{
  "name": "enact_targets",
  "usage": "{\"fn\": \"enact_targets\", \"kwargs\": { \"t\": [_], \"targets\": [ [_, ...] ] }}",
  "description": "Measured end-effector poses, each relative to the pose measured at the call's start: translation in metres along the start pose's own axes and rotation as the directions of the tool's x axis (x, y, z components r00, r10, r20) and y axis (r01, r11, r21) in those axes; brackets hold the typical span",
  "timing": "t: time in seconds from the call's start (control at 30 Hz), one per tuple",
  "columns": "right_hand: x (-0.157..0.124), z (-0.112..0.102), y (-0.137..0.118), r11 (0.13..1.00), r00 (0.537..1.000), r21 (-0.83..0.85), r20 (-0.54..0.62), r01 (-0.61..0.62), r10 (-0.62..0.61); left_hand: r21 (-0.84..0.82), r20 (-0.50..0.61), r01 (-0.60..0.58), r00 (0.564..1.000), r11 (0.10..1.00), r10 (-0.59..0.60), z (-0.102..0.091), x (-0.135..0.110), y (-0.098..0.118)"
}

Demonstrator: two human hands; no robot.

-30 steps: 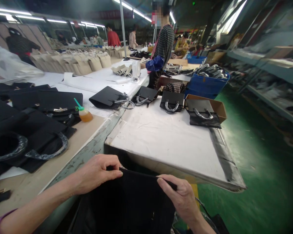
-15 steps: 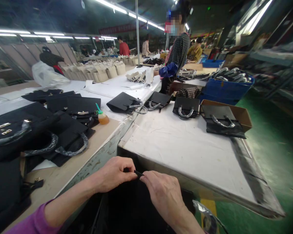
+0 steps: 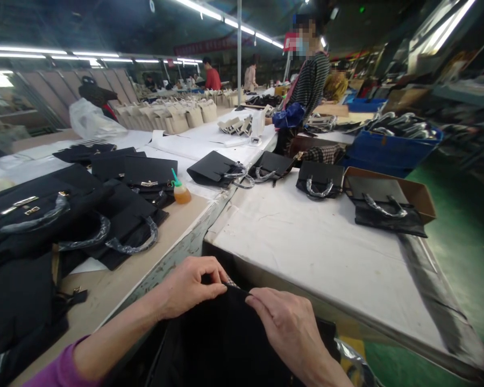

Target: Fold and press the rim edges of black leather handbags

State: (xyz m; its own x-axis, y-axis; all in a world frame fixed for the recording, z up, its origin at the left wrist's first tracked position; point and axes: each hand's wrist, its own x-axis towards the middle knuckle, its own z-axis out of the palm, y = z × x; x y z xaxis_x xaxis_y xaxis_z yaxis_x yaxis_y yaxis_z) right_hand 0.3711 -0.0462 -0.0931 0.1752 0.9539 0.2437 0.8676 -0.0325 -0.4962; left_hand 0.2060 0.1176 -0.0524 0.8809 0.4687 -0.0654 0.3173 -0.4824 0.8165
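Both hands pinch the top edge of a black handbag [image 3: 221,338] low in front of me. My left hand [image 3: 197,285] grips the edge between thumb and fingers, with a bit of checked cloth showing by its fingertips. A short way along the same edge, my right hand [image 3: 286,320] is closed on it, thumb toward me. The bag's lower part runs out of the picture, so its base is hidden. A plastic-wrapped handle [image 3: 349,352] shows to the right of my right wrist.
Black handbags [image 3: 56,201] with wrapped handles pile up on the left table. A glue bottle [image 3: 181,191] with a green nozzle stands there. More bags line the far edge of the white table [image 3: 306,247]. A co-worker [image 3: 306,86] stands beyond, near a blue bin [image 3: 387,153].
My hands have moved slightly apart along the bag's edge, and the checked cloth now shows between them. The whole view has shifted a little, with the surroundings now farther right.
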Motion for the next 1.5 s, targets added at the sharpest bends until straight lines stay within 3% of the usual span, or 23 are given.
{"fn": "enact_targets", "kwargs": {
  "t": [0.33,0.67,0.83,1.03,1.23,1.4,1.5],
  "targets": [
    [-0.002,0.002,0.0,1.0,0.998,0.008,-0.064,0.024,-0.023,0.021,-0.03,0.005,1.0,1.0,-0.004,0.005,0.002,-0.002],
    [-0.009,-0.002,-0.003,1.0,0.999,-0.015,-0.048,0.025,-0.026,0.022,-0.045,0.017,0.999,1.0,-0.016,0.007,-0.002,0.004],
    [-0.001,-0.009,-0.016,0.997,0.996,-0.055,0.072,0.056,-0.052,0.042,-0.092,-0.005,0.996,0.999,0.008,0.012,-0.003,0.011],
    [0.027,-0.01,-0.031,0.985,0.974,-0.163,0.228,0.05,-0.012,0.038,-0.064,-0.088,0.994,0.995,0.09,0.01,-0.009,0.016],
    [0.029,-0.008,-0.024,0.996,0.969,-0.077,0.24,-0.033,0.05,-0.004,-0.127,0.154,0.98,0.988,-0.153,-0.011,-0.025,0.002],
    [0.031,-0.01,-0.022,0.999,0.961,0.021,0.275,-0.027,0.02,0.017,0.005,0.255,0.967,0.967,-0.256,-0.022,-0.038,-0.003],
    [0.034,-0.01,-0.021,0.995,0.959,0.096,0.283,-0.027,-0.001,-0.038,0.016,0.276,0.961,0.96,-0.276,-0.024,-0.041,-0.005]
  ]
}}
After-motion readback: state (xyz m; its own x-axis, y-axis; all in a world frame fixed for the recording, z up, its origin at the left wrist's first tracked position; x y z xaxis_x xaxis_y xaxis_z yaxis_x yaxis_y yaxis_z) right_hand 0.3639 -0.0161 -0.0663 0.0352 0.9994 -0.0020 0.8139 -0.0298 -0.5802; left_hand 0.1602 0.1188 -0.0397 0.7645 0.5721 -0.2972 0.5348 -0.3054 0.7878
